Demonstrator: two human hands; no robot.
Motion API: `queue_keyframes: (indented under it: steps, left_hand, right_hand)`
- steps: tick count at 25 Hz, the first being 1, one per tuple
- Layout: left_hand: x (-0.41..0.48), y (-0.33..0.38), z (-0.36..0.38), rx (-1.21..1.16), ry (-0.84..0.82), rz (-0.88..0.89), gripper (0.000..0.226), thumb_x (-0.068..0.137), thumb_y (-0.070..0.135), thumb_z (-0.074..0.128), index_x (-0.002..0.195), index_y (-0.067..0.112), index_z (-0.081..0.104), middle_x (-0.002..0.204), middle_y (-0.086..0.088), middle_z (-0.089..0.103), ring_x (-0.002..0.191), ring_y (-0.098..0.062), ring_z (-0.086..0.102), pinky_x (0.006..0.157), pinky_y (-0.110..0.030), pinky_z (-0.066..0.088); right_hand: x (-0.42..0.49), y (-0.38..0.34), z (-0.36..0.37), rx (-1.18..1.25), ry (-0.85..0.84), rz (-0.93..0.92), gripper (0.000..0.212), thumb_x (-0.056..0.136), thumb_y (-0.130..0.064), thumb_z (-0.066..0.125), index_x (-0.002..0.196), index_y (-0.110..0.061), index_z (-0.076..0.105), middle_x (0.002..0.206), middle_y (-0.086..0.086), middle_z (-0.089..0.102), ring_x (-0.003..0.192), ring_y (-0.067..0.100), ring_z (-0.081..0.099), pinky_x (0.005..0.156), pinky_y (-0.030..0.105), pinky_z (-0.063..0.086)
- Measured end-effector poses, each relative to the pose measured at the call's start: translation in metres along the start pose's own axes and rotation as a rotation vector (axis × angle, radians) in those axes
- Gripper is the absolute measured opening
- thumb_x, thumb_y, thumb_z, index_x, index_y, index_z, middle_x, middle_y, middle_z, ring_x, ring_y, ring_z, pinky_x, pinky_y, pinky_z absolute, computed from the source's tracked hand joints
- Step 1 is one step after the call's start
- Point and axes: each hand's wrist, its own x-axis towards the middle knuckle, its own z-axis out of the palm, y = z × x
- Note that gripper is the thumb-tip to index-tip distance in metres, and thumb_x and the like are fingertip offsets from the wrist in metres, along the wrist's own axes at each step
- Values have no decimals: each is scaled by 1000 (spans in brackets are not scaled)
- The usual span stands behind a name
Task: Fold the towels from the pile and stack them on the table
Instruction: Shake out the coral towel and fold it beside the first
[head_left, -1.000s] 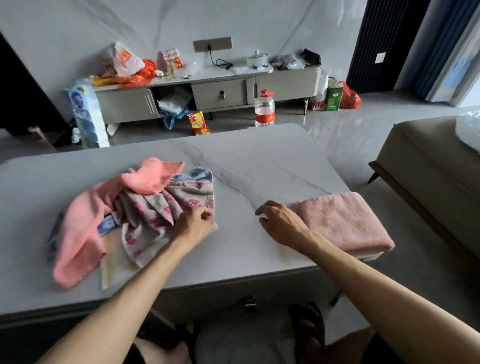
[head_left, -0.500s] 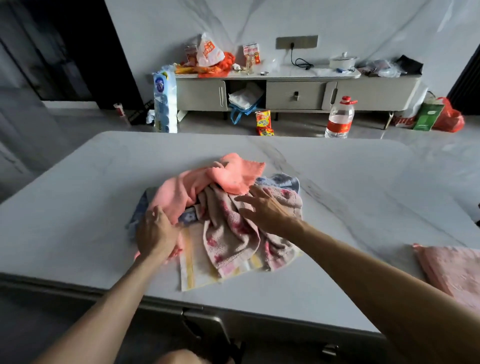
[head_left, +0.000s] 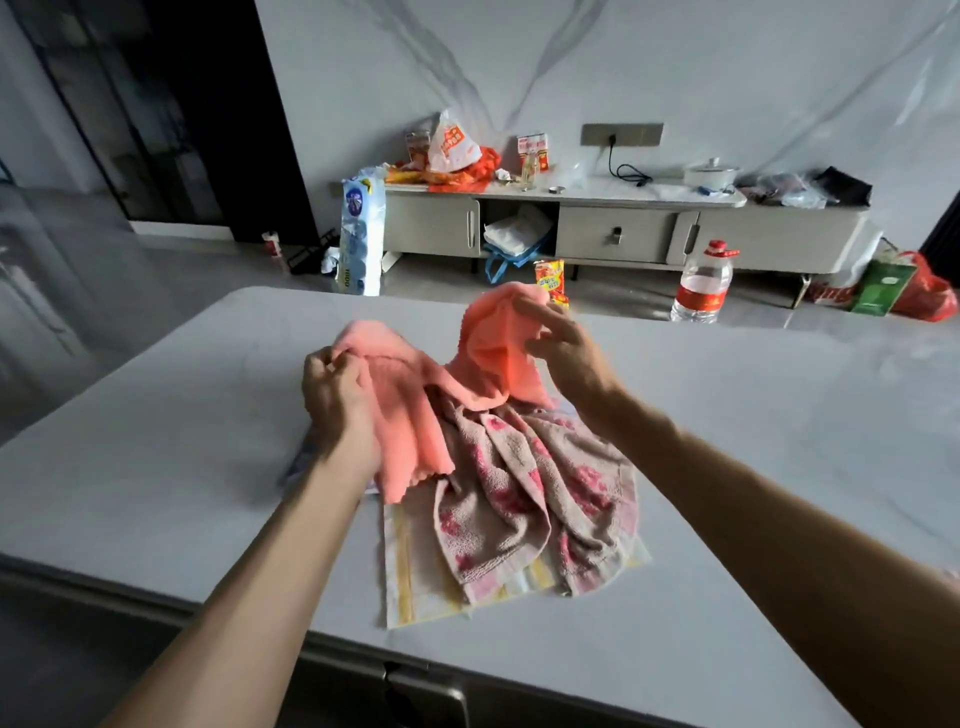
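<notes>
Head view: coral towel (head_left: 415, 405) is coming off the pile, held up between both hands, its lower end draped on the floral towel (head_left: 530, 483). Left hand (head_left: 337, 400) has its fingers curled tight, pinching the towel's left edge just above the table (head_left: 182, 441). Right hand (head_left: 566, 353) is higher, thumb and forefinger pinching a bunched fold, other fingers loose and half spread.

Change vs half a second ago: both hands were flat down on the heap, the right one on the floral towel. Now both grip the coral one and it's lifted. So this towel is picked and the step is separating it, I'd say. No fold started yet.

Rest of the pile sits mid-table toward the near edge: the floral towel crumpled on top of a yellow-striped towel (head_left: 410, 571), with a bit of bluish cloth poking out under the left wrist, can't tell what.

Judgement: the grips look mid-edge, not on corners. Likely needs a shake-out or regrip before it can lie flat.

Behind the table: water bottle (head_left: 701, 283) on the floor, low cabinet (head_left: 613, 234) with clutter.
</notes>
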Motion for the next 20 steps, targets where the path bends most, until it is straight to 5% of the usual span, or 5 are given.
queue_keyframes:
  steps: [3, 7, 13, 16, 20]
  left_hand:
    - [-41, 54, 19, -269, -161, -82, 24, 93, 4, 49, 78, 20, 59, 79, -4, 61, 74, -18, 58, 71, -27, 48]
    - [-84, 76, 30, -418, -481, -255, 24, 88, 22, 59, 106, 9, 70, 114, -20, 68, 106, -32, 66, 97, -41, 51]
    - [-137, 28, 50, -78, -633, -290, 9, 84, 23, 66, 89, 16, 69, 94, -11, 71, 95, -28, 67, 91, -37, 53]
    - [-144, -28, 55, 453, -653, -5, 43, 70, 31, 75, 109, 16, 64, 106, -4, 67, 106, -27, 63, 99, -36, 46]
    - [-175, -122, 57, 926, -743, 650, 45, 69, 19, 75, 111, 12, 59, 113, -11, 59, 111, -34, 56, 95, -45, 45]
  right_hand:
    - [-30, -54, -40, 100, 125, -160, 58, 87, 14, 40, 132, -19, 55, 123, 3, 45, 106, 7, 51, 84, 12, 45]
    - [-93, -88, -98, 132, 335, -296, 54, 84, -1, 51, 129, -31, 58, 129, 2, 48, 119, 13, 52, 99, 26, 46]
    - [-162, -18, -164, 125, 456, -67, 58, 88, 5, 58, 142, -15, 47, 144, -4, 40, 115, 12, 56, 76, 9, 48]
    - [-179, 58, -171, 25, 405, 232, 42, 86, -2, 63, 124, -20, 56, 136, 4, 45, 113, 25, 58, 72, 17, 52]
    - [-203, 147, -151, -329, 349, 517, 32, 86, -27, 69, 110, -7, 60, 120, 11, 48, 105, 28, 54, 84, 33, 44]
